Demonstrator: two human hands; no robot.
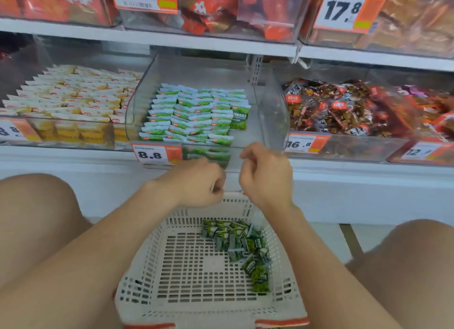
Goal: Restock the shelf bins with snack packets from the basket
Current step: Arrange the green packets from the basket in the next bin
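Snack packets (pixel 235 245) are being contained in basket (pixel 152 267), right side; left hand (pixel 196 181), right hand (pixel 265 176) being held curled, empty.

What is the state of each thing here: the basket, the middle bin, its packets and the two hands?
Basket: on the floor, mostly empty, green packets loose at its right side.
Middle bin: pulled forward, partly filled, right strip bare.
Packets in the bin: standing in neat rows.
Left hand: fingers curled, unclear if it holds anything.
Right hand: fingers curled, unclear if it holds anything.
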